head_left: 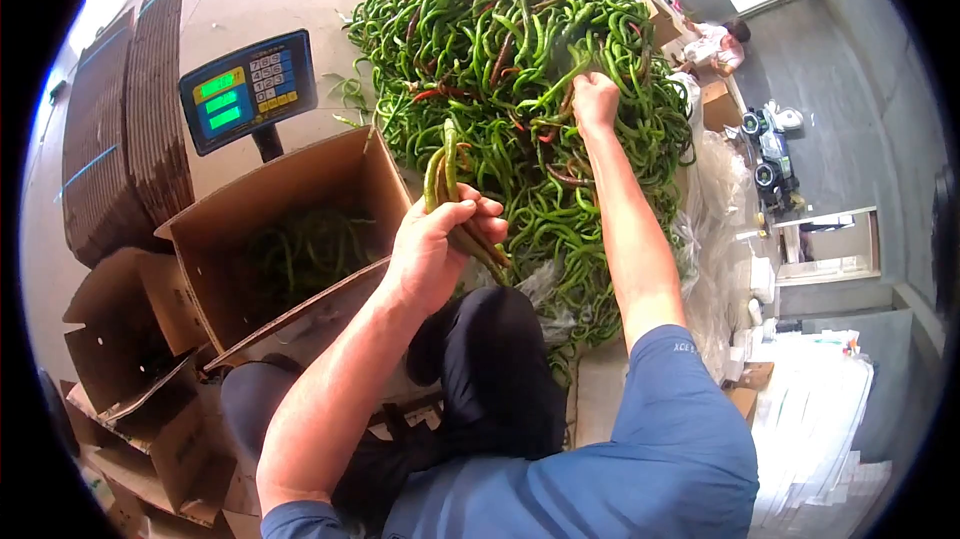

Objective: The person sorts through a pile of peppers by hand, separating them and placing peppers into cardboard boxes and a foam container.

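A large heap of green peppers (480, 49), with some red and brown ones mixed in, spreads over the floor in front of me. My left hand (435, 239) is closed round a small bunch of long green and brownish peppers (450, 164), held between the box and the heap. Over the heap's right part, my right hand (596, 102) is closed on peppers at its fingertips, with a green one sticking out to the left. An open cardboard box (285, 184) stands left of my left hand, with green peppers (310, 249) lying in its shaded bottom.
A scale display (248, 91) rises behind the box. Flattened cardboard (120, 129) is stacked at the left, above empty boxes (125, 334). Clear plastic sheeting (715, 209) lies along the heap's right side. Another person (715, 47) is at the upper right, near a wheeled object (770, 164).
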The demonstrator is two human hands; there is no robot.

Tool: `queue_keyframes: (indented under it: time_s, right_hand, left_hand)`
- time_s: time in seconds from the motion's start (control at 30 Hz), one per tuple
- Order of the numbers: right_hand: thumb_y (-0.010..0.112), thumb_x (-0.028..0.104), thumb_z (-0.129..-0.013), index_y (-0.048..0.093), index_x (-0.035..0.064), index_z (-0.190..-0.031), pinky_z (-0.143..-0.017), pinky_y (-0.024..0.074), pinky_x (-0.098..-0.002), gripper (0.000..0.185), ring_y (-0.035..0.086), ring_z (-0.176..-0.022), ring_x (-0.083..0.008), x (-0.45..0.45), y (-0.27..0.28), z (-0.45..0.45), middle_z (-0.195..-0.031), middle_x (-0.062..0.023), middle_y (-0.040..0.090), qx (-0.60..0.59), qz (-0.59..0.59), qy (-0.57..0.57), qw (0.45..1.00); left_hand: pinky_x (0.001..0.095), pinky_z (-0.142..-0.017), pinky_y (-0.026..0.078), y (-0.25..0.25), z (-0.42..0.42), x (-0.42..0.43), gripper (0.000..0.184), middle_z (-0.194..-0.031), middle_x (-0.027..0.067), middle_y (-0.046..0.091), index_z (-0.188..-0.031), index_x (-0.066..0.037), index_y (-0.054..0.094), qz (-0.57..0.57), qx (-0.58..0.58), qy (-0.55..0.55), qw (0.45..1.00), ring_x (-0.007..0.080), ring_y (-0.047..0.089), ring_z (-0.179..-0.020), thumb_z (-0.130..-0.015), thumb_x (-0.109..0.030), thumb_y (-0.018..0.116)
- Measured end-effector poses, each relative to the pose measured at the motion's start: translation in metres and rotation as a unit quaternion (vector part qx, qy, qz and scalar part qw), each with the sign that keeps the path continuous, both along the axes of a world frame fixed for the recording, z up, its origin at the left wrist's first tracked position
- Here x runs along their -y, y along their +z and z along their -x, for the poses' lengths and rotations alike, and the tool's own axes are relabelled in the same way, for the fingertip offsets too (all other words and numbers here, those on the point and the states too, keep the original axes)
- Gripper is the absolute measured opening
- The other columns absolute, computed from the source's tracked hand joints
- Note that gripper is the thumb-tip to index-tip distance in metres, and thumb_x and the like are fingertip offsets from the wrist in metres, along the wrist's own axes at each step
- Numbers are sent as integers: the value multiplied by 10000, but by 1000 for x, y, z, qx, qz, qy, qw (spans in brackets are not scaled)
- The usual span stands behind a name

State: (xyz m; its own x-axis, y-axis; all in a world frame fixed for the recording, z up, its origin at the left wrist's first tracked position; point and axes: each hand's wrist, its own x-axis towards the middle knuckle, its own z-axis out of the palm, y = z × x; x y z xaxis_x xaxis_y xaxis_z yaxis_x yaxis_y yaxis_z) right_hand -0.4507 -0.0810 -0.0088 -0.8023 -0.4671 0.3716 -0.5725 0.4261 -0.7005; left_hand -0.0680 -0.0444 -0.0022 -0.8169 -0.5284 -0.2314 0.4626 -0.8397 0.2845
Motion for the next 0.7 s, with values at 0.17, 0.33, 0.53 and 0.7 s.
queue_keyframes:
  time_s: [0.17, 0.33, 0.53, 0.7]
  right_hand:
    - [652, 142, -878, 710, -54, -932, -654, 497, -334, 212, 646, -680, -177, -16, 9, -17, -799, -137, 726, 74, 55, 72, 993]
    - [695, 172, -896, 686, -69, -1010, -669, 511, -303, 267, 661, -728, -165, -38, -4, -26, -848, -140, 733, 30, 13, 100, 994]
    - [692, 189, -870, 673, -54, -927, -589, 497, -302, 250, 643, -615, -150, -58, 10, -71, -735, -123, 710, 19, -30, 95, 995]
    - [695, 183, -868, 655, -33, -893, -540, 471, -326, 221, 614, -561, -158, -92, -12, -93, -655, -103, 666, 6, -94, 102, 990]
  left_hand:
    - [439, -871, 542, -6, 4, -2, 122, -991, 162, 651, -1033, -14, 559, 8, -1, -8, 1000, 258, 658, -886, -917, -51, 552]
    - [447, -896, 532, -2, 4, -5, 134, -980, 144, 657, -1044, -21, 560, 24, 6, -15, 1000, 282, 668, -936, -912, -47, 554]
    - [437, -912, 526, -12, 9, -10, 194, -863, 108, 664, -1097, -22, 568, 51, 2, -11, 999, 299, 662, -995, -915, -72, 612]
    - [428, -926, 523, -11, 10, -12, 228, -837, 96, 659, -1133, -18, 576, 61, 33, -7, 998, 292, 658, -1014, -942, -120, 648]
